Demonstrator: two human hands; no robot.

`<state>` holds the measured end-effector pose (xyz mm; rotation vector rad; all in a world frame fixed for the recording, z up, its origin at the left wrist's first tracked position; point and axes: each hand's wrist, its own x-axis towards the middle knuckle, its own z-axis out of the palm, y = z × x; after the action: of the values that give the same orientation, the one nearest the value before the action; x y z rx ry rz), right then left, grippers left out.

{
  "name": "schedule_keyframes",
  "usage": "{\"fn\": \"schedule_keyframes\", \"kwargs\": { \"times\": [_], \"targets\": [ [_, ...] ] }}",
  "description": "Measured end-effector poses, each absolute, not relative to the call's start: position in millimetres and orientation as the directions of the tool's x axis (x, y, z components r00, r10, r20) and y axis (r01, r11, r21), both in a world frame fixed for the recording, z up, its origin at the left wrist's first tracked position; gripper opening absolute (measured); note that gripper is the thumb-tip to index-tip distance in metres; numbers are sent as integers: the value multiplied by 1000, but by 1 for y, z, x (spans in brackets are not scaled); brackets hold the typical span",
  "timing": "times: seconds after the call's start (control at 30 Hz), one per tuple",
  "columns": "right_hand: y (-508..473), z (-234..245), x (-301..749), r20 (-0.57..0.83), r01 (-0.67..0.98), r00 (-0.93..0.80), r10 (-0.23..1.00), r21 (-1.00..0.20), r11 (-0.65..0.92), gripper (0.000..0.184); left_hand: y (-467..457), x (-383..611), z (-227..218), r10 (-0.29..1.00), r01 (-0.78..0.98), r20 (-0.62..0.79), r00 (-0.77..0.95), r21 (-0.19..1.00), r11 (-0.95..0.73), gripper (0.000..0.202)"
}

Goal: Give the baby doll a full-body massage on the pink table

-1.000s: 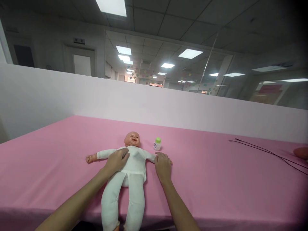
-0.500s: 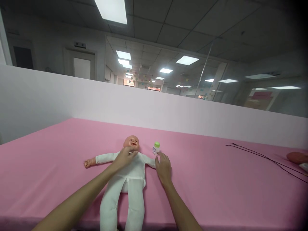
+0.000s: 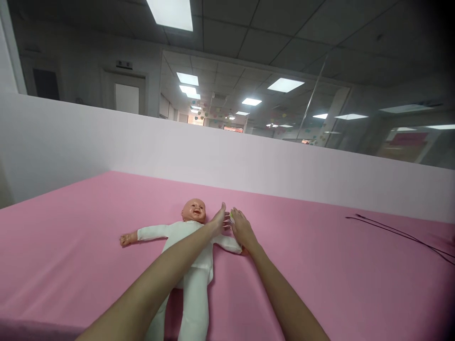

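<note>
A baby doll (image 3: 183, 231) in a white cloth suit lies on its back on the pink surface, arms spread. Beside its head, a small white jar with a green lid (image 3: 232, 217) is mostly hidden between my two hands. My left hand (image 3: 219, 221) reaches across the doll's chest to the jar's left side, open, with the thumb up and the fingers apart. From the right, my right hand (image 3: 243, 228) has its fingers together and bent around the jar, close to the doll's hand. Whether my left fingers touch the jar, I cannot tell.
The pink padded surface (image 3: 302, 265) stretches to both sides. Thin black cables (image 3: 394, 230) lie on it at the right. A low white wall (image 3: 177, 151) runs along the back, with glass panels above it.
My left hand has moved right, from the doll's neck to the jar. My right hand has come up against the jar and now covers most of it.
</note>
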<state>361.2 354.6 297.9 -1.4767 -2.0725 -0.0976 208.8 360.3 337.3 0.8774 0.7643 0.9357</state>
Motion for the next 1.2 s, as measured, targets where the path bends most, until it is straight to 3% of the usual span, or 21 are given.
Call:
{"fn": "schedule_keyframes", "kwargs": {
  "times": [0.07, 0.17, 0.27, 0.43, 0.57, 0.73, 0.8, 0.87, 0.93, 1.0, 1.1, 1.2],
  "targets": [
    [340, 300, 348, 532, 821, -161, 831, -396, 413, 58, 352, 206, 342, 900, -370, -204, 385, 859, 353, 74],
    [310, 303, 313, 532, 636, -78, 843, -625, 453, 69, 327, 200, 356, 901, -459, -158, 405, 817, 349, 77],
    [280, 305, 276, 572, 490, -48, 819, -701, 518, 76, 290, 190, 367, 898, -499, -92, 430, 805, 322, 81],
    [228, 309, 223, 477, 409, 133, 869, -825, 390, 78, 225, 153, 363, 926, -487, 54, 373, 861, 146, 77],
    [203, 325, 185, 628, 441, -51, 776, -683, 582, 69, 195, 129, 357, 965, -418, 179, 190, 904, -85, 79],
    [235, 332, 202, 549, 478, 26, 835, -741, 472, 72, 201, 83, 352, 909, -335, 221, 354, 937, -97, 88],
    [250, 314, 222, 503, 567, 9, 864, -715, 410, 77, 218, 55, 339, 924, -145, 284, 255, 956, -253, 86],
    [258, 287, 243, 451, 673, -28, 892, -651, 350, 75, 236, 25, 318, 938, 182, 326, 118, 922, -343, 81],
    [260, 263, 262, 422, 771, -80, 903, -548, 325, 66, 251, -3, 292, 936, 500, 330, 125, 793, -347, 74],
    [259, 247, 282, 431, 852, -137, 892, -408, 328, 58, 259, -25, 271, 903, 731, 376, 206, 554, -398, 65],
    [258, 243, 310, 473, 937, -165, 865, -198, 287, 52, 258, -46, 258, 884, 893, 414, 218, 281, -352, 55],
    [256, 253, 323, 479, 966, -141, 866, -126, 227, 51, 252, -51, 270, 900, 935, 400, 171, 222, -277, 48]
  ]
}}
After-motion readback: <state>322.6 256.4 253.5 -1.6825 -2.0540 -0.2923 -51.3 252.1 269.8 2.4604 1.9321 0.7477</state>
